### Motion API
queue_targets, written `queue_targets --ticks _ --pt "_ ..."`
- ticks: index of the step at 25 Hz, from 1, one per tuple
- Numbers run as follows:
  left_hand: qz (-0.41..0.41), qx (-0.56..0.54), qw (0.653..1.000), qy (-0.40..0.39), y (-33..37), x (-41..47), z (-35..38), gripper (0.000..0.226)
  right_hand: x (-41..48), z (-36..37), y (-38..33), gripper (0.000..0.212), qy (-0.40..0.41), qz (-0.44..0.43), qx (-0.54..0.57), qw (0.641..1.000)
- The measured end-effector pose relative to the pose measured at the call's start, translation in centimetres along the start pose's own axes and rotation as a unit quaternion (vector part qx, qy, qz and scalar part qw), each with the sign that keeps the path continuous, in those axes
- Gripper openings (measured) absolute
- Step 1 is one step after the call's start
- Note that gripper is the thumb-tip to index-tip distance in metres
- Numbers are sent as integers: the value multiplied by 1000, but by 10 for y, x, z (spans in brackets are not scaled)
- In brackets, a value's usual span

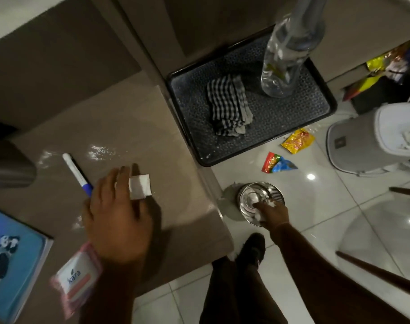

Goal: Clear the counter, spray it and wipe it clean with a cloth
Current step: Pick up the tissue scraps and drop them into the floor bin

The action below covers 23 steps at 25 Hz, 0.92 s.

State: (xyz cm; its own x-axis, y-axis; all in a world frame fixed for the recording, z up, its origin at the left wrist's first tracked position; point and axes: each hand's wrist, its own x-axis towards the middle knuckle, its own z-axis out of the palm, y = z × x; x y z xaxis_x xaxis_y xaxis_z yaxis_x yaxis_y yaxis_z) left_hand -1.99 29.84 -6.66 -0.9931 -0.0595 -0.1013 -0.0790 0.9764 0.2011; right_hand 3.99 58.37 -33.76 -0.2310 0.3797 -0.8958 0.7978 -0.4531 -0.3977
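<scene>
My left hand [116, 213] rests on the beige counter [119, 127], its fingertips touching a small white paper square [140, 186]. A white and blue marker [77, 174] lies just left of that hand. My right hand [270, 212] is off the counter's edge, lower down, gripping the rim of a small steel bowl [258, 199] with crumpled white scraps against its fingers. On a black tray [281, 118] at the counter's far end lie a folded black-and-white checked cloth [229, 106] and a clear spray bottle [286, 57]. White crumbs [101, 152] dot the counter.
A blue panda book [9, 260] and a pink sachet [75, 281] sit at the counter's near left. Snack wrappers [297, 140] lie on the white tiled floor by a grey bin [372, 136]. Brown chair legs [377, 270] cross the right side. My shoe [252, 250] stands below.
</scene>
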Motion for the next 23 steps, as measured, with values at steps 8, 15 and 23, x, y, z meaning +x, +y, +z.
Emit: queue_targets --ticks 8,15,23 --pt "-2 -144 989 -39 32 4 6 31 -33 2 -31 49 -171 14 113 979" --pt "12 -351 919 -179 204 -60 116 18 -53 -78 -62 36 -570 -49 186 799" --pt "-149 -364 906 -153 199 -73 220 14 0 -116 -18 47 -399 14 155 904"
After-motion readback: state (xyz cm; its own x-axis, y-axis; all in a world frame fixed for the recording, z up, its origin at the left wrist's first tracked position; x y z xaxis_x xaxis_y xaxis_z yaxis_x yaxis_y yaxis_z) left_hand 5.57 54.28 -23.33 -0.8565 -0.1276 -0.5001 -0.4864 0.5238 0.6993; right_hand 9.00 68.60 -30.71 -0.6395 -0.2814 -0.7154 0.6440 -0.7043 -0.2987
